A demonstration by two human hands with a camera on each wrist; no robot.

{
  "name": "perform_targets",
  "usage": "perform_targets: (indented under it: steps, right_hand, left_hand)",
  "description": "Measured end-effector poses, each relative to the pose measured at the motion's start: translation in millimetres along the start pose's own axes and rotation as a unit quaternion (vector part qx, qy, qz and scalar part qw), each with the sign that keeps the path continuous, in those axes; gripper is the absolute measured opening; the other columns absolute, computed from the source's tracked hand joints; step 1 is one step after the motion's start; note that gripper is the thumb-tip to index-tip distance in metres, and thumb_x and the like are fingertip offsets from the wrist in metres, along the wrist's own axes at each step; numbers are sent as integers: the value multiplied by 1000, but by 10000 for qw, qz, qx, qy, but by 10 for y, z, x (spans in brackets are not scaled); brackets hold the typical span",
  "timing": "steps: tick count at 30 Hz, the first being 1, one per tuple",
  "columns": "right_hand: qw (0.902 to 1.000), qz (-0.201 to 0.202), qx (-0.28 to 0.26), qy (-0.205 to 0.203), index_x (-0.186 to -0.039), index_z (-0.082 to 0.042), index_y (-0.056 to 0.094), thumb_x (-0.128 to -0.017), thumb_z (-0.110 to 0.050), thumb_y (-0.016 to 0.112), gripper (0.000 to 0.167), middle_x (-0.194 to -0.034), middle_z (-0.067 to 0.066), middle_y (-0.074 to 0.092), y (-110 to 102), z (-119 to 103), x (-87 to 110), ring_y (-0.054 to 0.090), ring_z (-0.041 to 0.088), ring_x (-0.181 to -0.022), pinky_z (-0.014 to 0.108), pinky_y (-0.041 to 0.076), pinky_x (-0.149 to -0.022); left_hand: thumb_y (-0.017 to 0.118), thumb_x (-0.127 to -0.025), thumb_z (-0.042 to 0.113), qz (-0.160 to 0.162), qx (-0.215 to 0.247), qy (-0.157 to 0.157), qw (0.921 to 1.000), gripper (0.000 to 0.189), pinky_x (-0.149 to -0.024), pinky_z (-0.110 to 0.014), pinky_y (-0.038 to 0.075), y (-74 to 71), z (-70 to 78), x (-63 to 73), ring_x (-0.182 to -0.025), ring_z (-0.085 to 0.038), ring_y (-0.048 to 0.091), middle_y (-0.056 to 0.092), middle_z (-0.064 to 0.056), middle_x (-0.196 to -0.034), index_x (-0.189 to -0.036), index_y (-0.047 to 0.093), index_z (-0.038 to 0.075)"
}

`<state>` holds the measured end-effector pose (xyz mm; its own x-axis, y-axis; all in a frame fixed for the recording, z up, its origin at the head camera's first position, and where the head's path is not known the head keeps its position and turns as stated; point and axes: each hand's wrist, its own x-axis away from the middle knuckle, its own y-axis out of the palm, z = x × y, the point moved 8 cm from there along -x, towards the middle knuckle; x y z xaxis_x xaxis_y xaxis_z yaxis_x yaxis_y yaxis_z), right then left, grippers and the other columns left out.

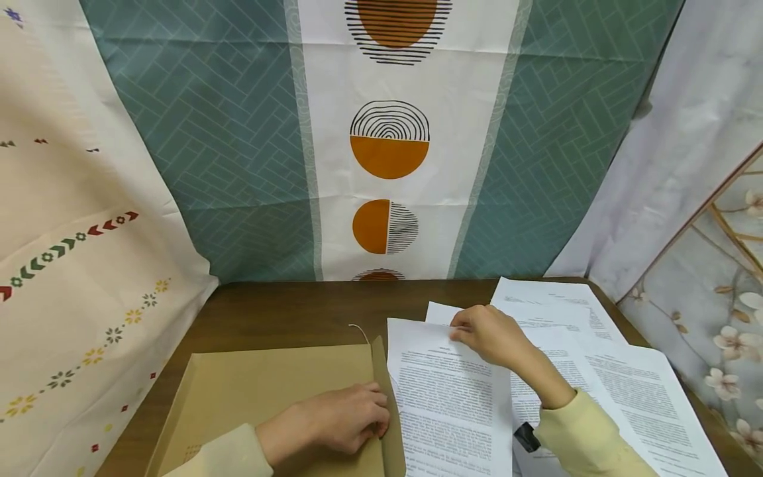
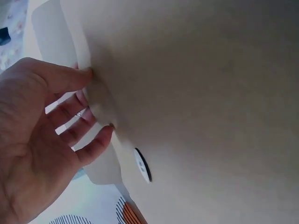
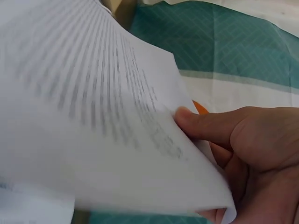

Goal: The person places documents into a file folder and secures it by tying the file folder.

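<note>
A tan paper envelope [image 1: 286, 368] lies at the front left of the table, its flap [image 1: 387, 404] along the right side. My left hand [image 1: 342, 417] pinches the envelope's opening edge near the flap; in the left wrist view the thumb sits on the near face, with the other fingers partly behind the edge. A white button disc [image 2: 143, 165] shows on the envelope there. My right hand [image 1: 491, 334] pinches the top right edge of a printed sheet [image 1: 447, 397], thumb on the printed face in the right wrist view. The sheet's left edge is beside the flap.
Several more printed sheets [image 1: 644, 391] lie overlapping at the right of the brown table [image 1: 286, 311]. A thin string [image 1: 359, 329] sticks up from the envelope's top right corner. Patterned cloths [image 1: 238, 165] hang behind and at both sides.
</note>
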<state>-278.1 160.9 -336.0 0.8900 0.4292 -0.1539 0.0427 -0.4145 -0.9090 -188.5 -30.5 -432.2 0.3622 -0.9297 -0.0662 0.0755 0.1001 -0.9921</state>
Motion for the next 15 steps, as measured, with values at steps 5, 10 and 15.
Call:
perform_targets:
  steps: [5, 10, 15]
  right_hand:
    - [9980, -320, -523, -152, -91, -12, 79, -92, -14, 76, 3, -86, -6, 72, -135, 65, 48, 61, 12, -81, 35, 50, -74]
    - [9861, -704, -1504, -45, -89, -10, 75, -93, -13, 73, 5, -79, -4, 69, -294, 243, 179, 57, 10, -69, 26, 47, -61]
    - [9645, -1101, -2336, 551, -97, -3, 70, -96, -15, 70, 11, -83, 6, 72, -448, 512, 395, 64, 15, -61, 30, 52, -51]
  left_hand:
    - [77, -76, 4, 160, -67, 84, 9998, 26, -78, -10, 34, -11, 3, 19, -84, -2, 44, 51, 17, -82, -84, 67, 26]
    - [77, -76, 5, 194, -116, 119, 9997, 26, -79, -11, 36, -2, -16, 25, -85, -2, 46, 50, 17, -82, -84, 66, 27]
    - [77, -75, 5, 198, -131, 116, 9997, 26, -80, -13, 37, 16, -30, 33, -87, -3, 47, 50, 17, -83, -84, 66, 27]
